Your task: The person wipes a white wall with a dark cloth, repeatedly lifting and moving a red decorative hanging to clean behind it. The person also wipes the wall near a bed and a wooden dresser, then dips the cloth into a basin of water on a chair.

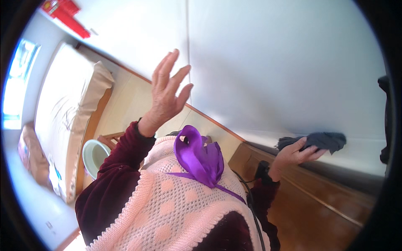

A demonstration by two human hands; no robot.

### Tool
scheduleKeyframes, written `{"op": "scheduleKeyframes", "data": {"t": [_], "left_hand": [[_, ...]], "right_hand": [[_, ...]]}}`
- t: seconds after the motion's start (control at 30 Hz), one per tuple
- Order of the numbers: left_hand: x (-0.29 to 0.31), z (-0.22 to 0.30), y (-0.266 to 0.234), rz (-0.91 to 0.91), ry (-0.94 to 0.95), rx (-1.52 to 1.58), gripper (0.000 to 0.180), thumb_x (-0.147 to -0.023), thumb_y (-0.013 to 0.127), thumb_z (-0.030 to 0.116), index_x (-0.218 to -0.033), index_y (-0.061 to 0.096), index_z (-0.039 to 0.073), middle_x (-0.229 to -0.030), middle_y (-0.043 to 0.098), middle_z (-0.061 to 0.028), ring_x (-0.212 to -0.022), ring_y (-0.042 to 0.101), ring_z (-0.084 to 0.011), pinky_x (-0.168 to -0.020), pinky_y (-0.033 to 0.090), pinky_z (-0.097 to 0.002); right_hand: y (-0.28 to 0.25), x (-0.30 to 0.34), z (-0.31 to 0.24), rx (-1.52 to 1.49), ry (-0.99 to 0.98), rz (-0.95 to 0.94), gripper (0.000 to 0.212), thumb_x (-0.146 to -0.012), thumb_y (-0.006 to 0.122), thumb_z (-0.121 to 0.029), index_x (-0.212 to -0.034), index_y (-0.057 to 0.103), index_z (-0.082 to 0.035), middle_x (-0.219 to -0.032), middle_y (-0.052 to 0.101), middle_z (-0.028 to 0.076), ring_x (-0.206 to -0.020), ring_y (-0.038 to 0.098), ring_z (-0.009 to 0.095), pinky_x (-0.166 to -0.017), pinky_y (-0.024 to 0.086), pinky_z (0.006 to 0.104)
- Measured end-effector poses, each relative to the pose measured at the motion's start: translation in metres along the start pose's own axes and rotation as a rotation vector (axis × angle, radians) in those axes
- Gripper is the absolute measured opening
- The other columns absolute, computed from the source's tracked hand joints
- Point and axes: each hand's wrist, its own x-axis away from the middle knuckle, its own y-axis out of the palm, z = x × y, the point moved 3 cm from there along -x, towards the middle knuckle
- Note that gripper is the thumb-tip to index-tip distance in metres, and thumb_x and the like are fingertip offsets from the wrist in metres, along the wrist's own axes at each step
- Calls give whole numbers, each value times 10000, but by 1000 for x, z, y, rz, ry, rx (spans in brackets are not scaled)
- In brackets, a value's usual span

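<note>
My right hand [295, 155] is closed on a dark grey cloth [322, 141], bunched up and held against the lower part of a smooth white panel [284, 62]. The thumb lies over the cloth while part of it hangs past the fingers. My left hand [168, 90] is raised before the white panel with its fingers apart and nothing in them. I cannot tell whether its fingertips touch the surface.
Below my right hand is a brown wooden cabinet [310, 209]. A pale green basin [94, 157] stands by a wooden stool at the left, beside a bed [69, 108] with a light cover. Red decoration [67, 16] hangs at the upper left. A black cable [251, 201] runs down my side.
</note>
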Motion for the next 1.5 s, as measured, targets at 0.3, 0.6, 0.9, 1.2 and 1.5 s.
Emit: {"op": "scheduleKeyframes", "data": {"t": [0.3, 0.6, 0.9, 1.2, 1.5], "left_hand": [[35, -20, -29, 79, -157, -129, 465, -728, 749, 51, -1177, 629, 73, -1458, 457, -170, -1293, 484, -370, -1006, 437, -460], [85, -15, -56, 48, -402, -290, 364, -747, 726, 37, -1099, 634, 67, -1399, 508, -151, -1273, 501, -347, -991, 454, -445], [138, 28, -101, 81, -584, -359, 294, -779, 699, 37, -1063, 625, 55, -1361, 538, -135, -1221, 534, -341, -968, 472, -432], [180, 14, -155, 133, -700, -449, 241, -796, 684, 36, -1030, 628, 50, -1335, 554, -132, -1211, 538, -340, -972, 471, -429], [193, -33, -216, 195, -783, -472, 230, -806, 676, 20, -1032, 635, 39, -1298, 588, -117, -1186, 555, -334, -961, 476, -415]], "right_hand": [[82, -17, -92, -52, -523, 90, 248, -985, 506, -40, -1199, 617, 21, -1400, 379, 246, -1097, 494, 380, -934, 409, 471], [154, 68, -154, -327, -959, -419, 189, -940, 633, -154, -1105, 723, -144, -1304, 608, -19, -1205, 473, 186, -943, 367, 328], [140, 58, -203, -557, -981, -424, 185, -928, 605, -72, -1084, 701, -97, -1308, 610, 31, -1171, 519, 213, -907, 388, 385], [149, -2, -336, -374, -877, -127, 228, -942, 586, -71, -1111, 690, -182, -1338, 579, -23, -1208, 503, 199, -969, 318, 366], [218, 49, -406, -282, -1057, -150, 273, -950, 571, -127, -1210, 646, -160, -1411, 513, -14, -1267, 468, 219, -976, 358, 388]]}}
